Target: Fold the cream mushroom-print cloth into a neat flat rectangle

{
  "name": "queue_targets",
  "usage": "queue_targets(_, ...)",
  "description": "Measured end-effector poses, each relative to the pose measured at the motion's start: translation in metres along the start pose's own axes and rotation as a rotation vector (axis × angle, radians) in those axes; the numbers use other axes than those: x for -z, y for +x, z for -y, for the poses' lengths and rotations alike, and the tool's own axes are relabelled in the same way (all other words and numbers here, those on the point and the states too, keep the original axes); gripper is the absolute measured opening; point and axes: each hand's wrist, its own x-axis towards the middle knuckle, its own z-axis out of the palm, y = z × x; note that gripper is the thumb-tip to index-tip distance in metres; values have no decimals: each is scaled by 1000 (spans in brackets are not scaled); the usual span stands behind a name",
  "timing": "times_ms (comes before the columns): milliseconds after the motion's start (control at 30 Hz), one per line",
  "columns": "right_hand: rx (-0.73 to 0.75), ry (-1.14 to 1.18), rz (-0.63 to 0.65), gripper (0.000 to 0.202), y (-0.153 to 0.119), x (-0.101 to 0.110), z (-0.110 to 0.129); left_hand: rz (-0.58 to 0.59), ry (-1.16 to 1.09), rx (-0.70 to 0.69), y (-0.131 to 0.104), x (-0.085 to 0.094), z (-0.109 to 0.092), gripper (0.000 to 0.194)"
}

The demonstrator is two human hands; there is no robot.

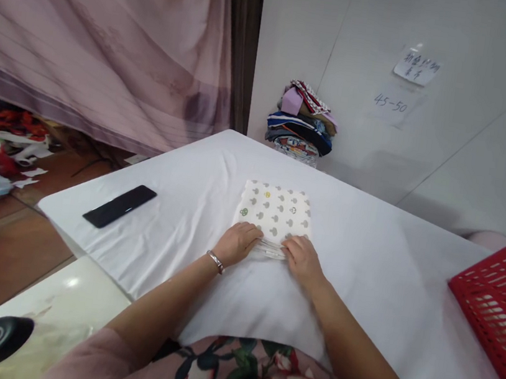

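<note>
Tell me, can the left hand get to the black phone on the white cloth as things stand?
Probably yes: the black phone lies on the table's left side, and only bare white cloth separates it from the left hand, which rests on the folded patterned cloth.

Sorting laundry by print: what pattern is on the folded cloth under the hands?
White folded cloth with small grey mushroom-like shapes, clearest in the head view.

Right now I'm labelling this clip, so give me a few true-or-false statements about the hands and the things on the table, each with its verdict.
1. Both hands, left hand and right hand, rest on the near edge of the folded patterned cloth. True.
2. The black phone lies on the cloth. False: it lies apart, on the white table cover, to the left.
3. The red basket sits at the right edge. True.
4. The stack of folded clothes is in the basket. False: it stands by the wall.
</note>
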Motion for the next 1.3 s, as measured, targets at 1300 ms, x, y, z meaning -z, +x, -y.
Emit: queue_targets(1300,40,7,119,17,6,17,1,53,160,12,3,6,-14,25)
